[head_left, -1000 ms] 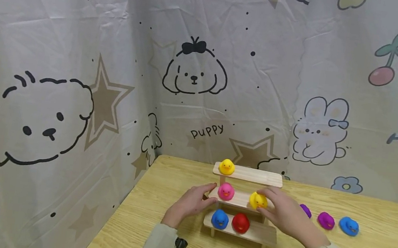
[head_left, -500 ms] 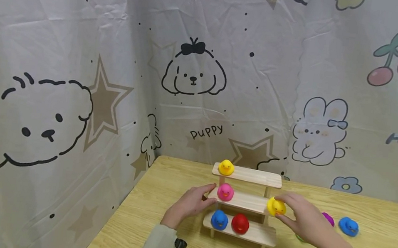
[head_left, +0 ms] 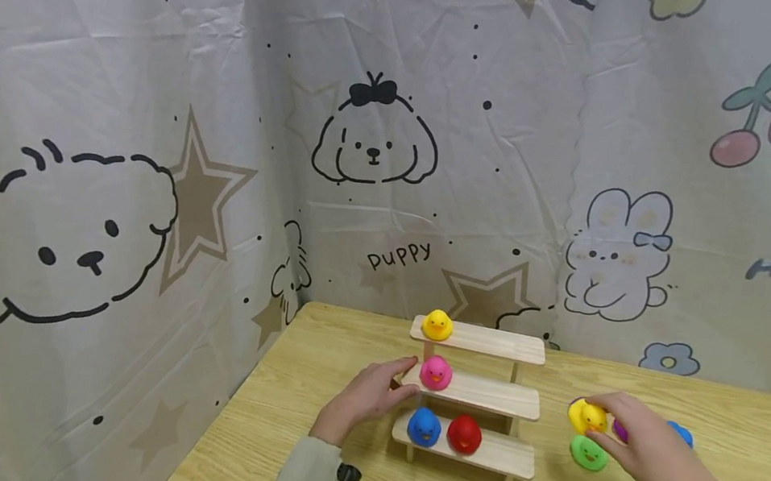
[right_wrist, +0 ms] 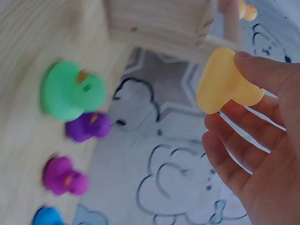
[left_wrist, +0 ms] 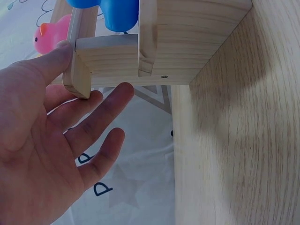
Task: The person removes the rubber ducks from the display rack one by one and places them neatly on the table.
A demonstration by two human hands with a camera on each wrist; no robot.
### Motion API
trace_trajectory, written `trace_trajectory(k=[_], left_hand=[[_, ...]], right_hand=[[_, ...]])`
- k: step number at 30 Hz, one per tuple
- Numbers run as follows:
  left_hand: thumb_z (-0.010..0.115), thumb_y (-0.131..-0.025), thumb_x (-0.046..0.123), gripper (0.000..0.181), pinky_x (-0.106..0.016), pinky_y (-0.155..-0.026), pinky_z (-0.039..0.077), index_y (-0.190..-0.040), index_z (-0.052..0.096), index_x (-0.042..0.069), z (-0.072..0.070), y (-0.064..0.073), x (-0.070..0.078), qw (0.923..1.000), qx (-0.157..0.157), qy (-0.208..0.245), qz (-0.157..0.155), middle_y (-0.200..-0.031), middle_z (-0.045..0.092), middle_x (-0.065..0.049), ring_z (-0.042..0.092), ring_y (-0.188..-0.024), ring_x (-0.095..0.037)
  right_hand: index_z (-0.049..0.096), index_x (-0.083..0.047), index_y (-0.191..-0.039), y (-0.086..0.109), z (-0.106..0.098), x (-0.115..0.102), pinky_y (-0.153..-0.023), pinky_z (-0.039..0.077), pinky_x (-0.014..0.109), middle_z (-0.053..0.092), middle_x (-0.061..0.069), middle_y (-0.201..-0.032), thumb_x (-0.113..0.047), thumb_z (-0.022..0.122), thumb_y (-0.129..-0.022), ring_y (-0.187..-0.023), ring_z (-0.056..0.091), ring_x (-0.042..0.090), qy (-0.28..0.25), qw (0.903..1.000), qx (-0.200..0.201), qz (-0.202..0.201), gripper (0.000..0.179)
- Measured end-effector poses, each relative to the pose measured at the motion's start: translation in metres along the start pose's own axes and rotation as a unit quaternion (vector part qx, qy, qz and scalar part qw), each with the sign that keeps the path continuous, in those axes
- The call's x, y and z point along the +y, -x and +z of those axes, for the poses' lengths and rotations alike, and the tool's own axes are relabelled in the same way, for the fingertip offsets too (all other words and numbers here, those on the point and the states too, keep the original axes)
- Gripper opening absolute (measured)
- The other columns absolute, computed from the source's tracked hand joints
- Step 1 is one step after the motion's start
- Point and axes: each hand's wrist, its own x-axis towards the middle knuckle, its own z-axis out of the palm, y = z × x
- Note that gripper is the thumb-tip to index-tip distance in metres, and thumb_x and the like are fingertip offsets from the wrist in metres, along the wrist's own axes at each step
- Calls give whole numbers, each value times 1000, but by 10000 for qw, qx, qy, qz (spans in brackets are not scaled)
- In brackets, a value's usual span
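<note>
My right hand pinches a yellow rubber duck between thumb and fingers, to the right of a three-tier wooden shelf stand. In the right wrist view the duck is held up by its sides. My left hand grips the left end of the middle tier. The left wrist view has the thumb on the board's end with fingers beneath it. Beside that hand sits a pink duck. Another yellow duck is on the top tier; a blue duck and a red duck occupy the bottom tier.
On the wooden table right of the stand is a green duck. Purple, magenta and blue ducks stand in a row past it. A printed cloth hangs behind the table.
My right hand has lifted the yellow duck off the right part of the middle tier and carried it rightward, above the table ducks. The left hand has stayed at the stand.
</note>
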Motion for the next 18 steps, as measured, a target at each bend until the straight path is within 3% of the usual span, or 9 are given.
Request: trace_trajectory(k=[4, 10, 13, 18], left_hand=[[52, -96, 40, 56, -32, -93, 48, -144, 42, 13, 0, 0, 0, 10000, 10, -40, 22, -143, 45, -3, 61, -104, -16], [52, -96, 40, 56, -32, -93, 48, -144, 41, 13, -1, 0, 1, 10000, -26, -21, -36, -143, 45, -2, 60, -106, -16], [52, -96, 40, 56, -32, -93, 47, -144, 41, 13, -1, 1, 2, 10000, -45, -12, -38, -143, 45, -3, 60, -107, -17], [52, -96, 40, 56, -32, -93, 48, -144, 41, 13, -2, 2, 2, 10000, -21, -39, -31, -143, 45, -3, 60, -105, -16]], right_hand=[[64, -4, -104, 10, 0, 14, -69, 54, 39, 65, 7, -100, -12, 81, -73, -86, 62, 22, 43, 9994, -200, 289, 37], [64, -5, -104, 26, 3, 32, -60, 48, 25, 62, -2, -95, -10, 82, -72, -74, 50, 2, 198, 9993, -109, 296, 37], [64, -5, -102, 34, 5, 39, -61, 48, 28, 61, -3, -93, -9, 82, -71, -75, 51, 6, 269, 9990, -118, 339, 36], [64, -3, -103, 44, 8, 50, -66, 53, 39, 64, 6, -96, -9, 79, -73, -81, 59, 21, 161, 9958, -508, 746, 35]])
